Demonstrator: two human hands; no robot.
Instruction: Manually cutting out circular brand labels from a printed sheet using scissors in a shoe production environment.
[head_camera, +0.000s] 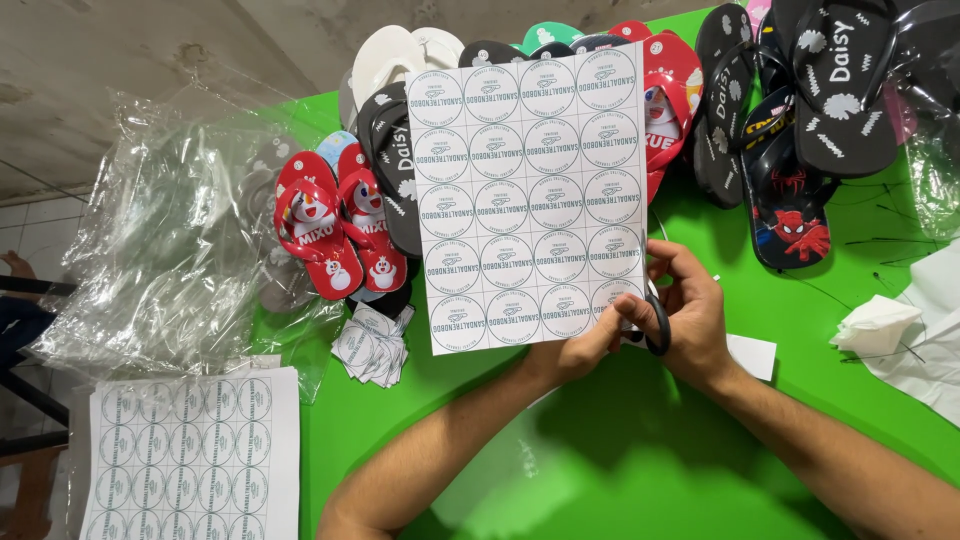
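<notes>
left grip (585, 350) pinches the bottom right corner of the sheet (530, 200), held up over the green surface (600, 460). right grip (690, 315) is closed round black scissors (655, 320), just beside the sheet's right edge, blades hidden behind the paper. cut labels (372, 345) lie left of the sheet, w/ sandals (335, 235) behind, 2nd sheet (190, 455) at bottom left.

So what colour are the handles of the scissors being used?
Black: the scissors' handles loop around the right hand's fingers, clearest in the head view.
</notes>
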